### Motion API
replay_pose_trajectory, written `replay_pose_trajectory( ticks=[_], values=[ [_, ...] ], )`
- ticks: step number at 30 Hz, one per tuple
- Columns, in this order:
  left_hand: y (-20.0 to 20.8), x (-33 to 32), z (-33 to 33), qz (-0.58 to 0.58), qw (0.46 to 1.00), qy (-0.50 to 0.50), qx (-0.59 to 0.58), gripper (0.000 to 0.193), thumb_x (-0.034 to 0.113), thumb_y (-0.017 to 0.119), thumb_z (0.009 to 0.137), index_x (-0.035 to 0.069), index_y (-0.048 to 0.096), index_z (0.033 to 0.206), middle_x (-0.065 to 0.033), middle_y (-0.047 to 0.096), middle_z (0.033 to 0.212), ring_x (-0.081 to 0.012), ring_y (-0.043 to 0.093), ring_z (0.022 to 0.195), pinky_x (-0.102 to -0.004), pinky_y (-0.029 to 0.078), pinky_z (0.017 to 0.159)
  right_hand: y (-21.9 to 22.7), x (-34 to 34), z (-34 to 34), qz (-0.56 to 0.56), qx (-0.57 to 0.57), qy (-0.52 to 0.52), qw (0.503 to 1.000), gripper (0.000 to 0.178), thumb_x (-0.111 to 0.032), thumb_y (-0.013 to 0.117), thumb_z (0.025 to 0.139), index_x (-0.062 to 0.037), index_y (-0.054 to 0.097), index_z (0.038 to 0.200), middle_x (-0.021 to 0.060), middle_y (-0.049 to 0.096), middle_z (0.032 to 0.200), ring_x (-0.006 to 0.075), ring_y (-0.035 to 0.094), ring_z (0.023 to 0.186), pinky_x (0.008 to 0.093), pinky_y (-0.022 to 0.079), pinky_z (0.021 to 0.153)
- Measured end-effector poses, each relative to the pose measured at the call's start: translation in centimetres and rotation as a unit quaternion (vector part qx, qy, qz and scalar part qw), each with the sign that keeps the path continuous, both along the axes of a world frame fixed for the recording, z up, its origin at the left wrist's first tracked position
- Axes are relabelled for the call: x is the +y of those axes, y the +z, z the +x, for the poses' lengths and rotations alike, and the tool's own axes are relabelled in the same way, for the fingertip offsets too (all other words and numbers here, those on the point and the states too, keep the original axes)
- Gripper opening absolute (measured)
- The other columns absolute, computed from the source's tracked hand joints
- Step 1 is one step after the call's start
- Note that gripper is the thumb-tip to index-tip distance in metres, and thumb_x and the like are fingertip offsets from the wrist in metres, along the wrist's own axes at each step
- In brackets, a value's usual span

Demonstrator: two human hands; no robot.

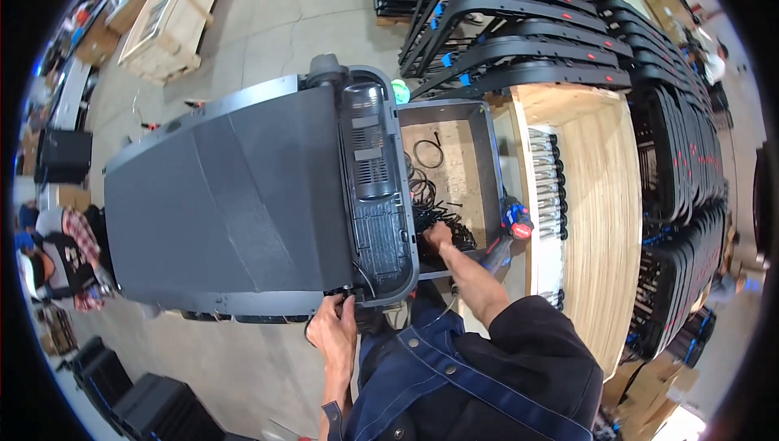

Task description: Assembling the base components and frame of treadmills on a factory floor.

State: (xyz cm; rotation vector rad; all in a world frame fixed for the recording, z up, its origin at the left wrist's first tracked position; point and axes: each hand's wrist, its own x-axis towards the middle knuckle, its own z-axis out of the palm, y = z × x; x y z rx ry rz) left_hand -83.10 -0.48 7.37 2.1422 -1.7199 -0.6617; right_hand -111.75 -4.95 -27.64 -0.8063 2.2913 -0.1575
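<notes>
Touching right fingers, black cables; left hand at machine

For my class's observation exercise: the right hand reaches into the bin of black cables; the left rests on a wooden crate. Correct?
No: the left hand is at the edge of the dark machine, not on a crate, as the head view shows.

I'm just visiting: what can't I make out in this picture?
All in the head view:
- Whatever the right hand may hold: its fingertips are lost among dark pieces.
- The left hand's exact grip: hidden by the hand itself and dark parts.
- The large machine's underside: covered by its top.
- The co-worker's handwork: too small.
</notes>
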Motion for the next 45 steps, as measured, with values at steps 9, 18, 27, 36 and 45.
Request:
replay_pose_trajectory(
  ticks=[9, 18, 27, 36, 45],
  values=[
    [-2.7, 1.9, 3.5, 0.022, 0.928, -0.067, 0.367, 0.023, 0.016, 0.067, 0.099, -0.003, 0.074, 0.111, -0.0078, 0.074, 0.089, -0.011, 0.067, 0.083, -0.0273, 0.053, 0.072, 25.0, 6.0, 2.0, -0.252, -0.412, -0.087, 0.871, 0.026, -0.025, 0.063, 0.101, 0.0006, 0.07, 0.101, 0.0058, 0.07, 0.078, 0.0134, 0.068, 0.065, 0.0267, 0.056, 0.059],
    [-0.5, 3.4, 4.4, 0.103, 0.832, -0.265, 0.476, 0.019, 0.014, 0.064, 0.101, -0.003, 0.068, 0.107, -0.0124, 0.068, 0.096, -0.0214, 0.066, 0.083, -0.0328, 0.051, 0.074, 34.7, 15.2, 14.1, -0.133, -0.536, -0.053, 0.832, 0.031, -0.029, 0.072, 0.099, 0.0001, 0.071, 0.108, 0.0048, 0.071, 0.083, 0.0119, 0.068, 0.07, 0.0255, 0.056, 0.064],
    [2.5, 1.1, 7.9, -0.008, 0.872, -0.406, 0.272, 0.019, 0.012, 0.078, 0.087, 0.003, 0.07, 0.102, -0.0126, 0.066, 0.083, -0.0329, 0.067, 0.072, -0.0403, 0.052, 0.062, 36.9, 12.7, 15.1, -0.321, -0.339, 0.192, 0.863, 0.018, -0.013, 0.072, 0.096, 0.0031, 0.074, 0.105, 0.0092, 0.07, 0.083, 0.0138, 0.065, 0.07, 0.0302, 0.052, 0.064],
    [2.2, -8.5, 4.2, -0.087, 0.766, -0.636, 0.039, 0.033, 0.002, 0.07, 0.082, 0.006, 0.07, 0.115, -0.0088, 0.067, 0.122, -0.032, 0.057, 0.123, -0.0459, 0.045, 0.105, 34.5, 6.8, 10.3, -0.316, -0.108, 0.352, 0.874, 0.017, -0.016, 0.064, 0.096, 0.0009, 0.062, 0.092, 0.0193, 0.061, 0.09, 0.0408, 0.064, 0.086, 0.0496, 0.05, 0.077],
    [0.9, -12.9, 0.3, -0.057, 0.55, -0.818, -0.158, 0.03, 0.004, 0.07, 0.073, 0.008, 0.069, 0.103, -0.0075, 0.061, 0.107, -0.0282, 0.056, 0.109, -0.0428, 0.045, 0.099, 31.6, 5.5, 9.9, -0.281, -0.094, 0.418, 0.859, 0.015, -0.005, 0.07, 0.08, 0.0011, 0.063, 0.091, 0.0174, 0.065, 0.099, 0.0385, 0.069, 0.091, 0.0497, 0.054, 0.072]
  ],
)
